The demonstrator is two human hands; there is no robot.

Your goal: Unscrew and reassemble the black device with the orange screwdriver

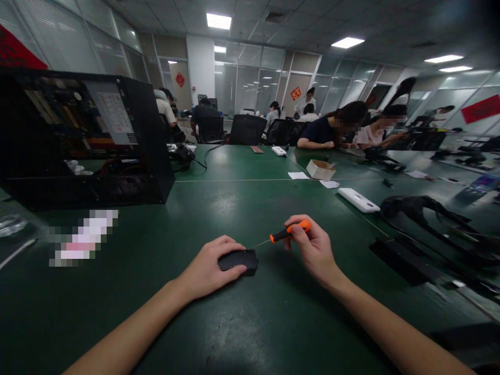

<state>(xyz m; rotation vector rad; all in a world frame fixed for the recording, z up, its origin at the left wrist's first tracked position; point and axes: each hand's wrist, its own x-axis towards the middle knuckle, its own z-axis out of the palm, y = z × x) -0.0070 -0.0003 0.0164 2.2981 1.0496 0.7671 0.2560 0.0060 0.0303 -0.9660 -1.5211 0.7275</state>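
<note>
Black small device [239, 259] lower centre on green surface [242, 203] | left hand [207, 271] fingers pressing it flat | right hand [312, 250] fingers pinching orange screwdriver [287, 232], tip at device edge | risk: tip may slip, scratching casing, if device shifts.

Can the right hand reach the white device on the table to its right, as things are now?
Probably not freely: the right hand grips an orange screwdriver. The white device lies beyond it, with bare table between.
</note>
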